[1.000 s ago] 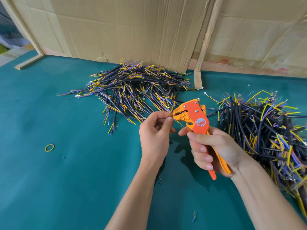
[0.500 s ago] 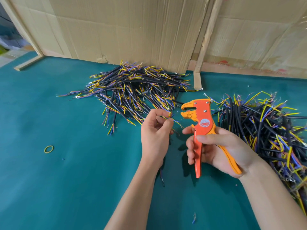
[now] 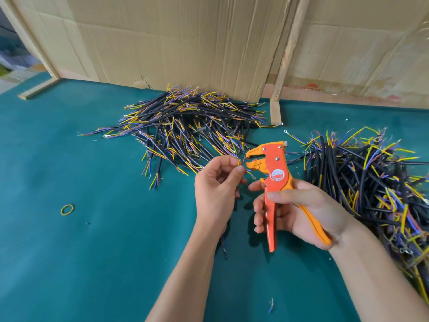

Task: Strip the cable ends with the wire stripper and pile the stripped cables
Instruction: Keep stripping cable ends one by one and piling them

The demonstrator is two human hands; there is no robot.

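My right hand [image 3: 299, 210] grips the orange wire stripper [image 3: 272, 173] upright, handles spread and jaws open toward the left. My left hand [image 3: 216, 189] pinches a cable [image 3: 240, 161] between thumb and fingertips, its coloured wire ends right at the open jaws. The cable's black length hangs behind my left wrist, its lower end [image 3: 224, 249] showing above the mat. A pile of black cables with coloured ends [image 3: 185, 126] lies behind my hands. A second, bigger cable pile [image 3: 371, 182] lies to the right.
The green mat [image 3: 104, 252] covers the table. A yellow rubber band [image 3: 67, 209] lies at the left. A small wire scrap [image 3: 271, 305] lies near the front. Cardboard sheets [image 3: 185, 43] and a wooden slat [image 3: 285, 54] stand along the back.
The stripper's handles have spread and its jaws have opened. My right hand turned the tool upright. My left hand brought the cable's wire ends back to the jaws.
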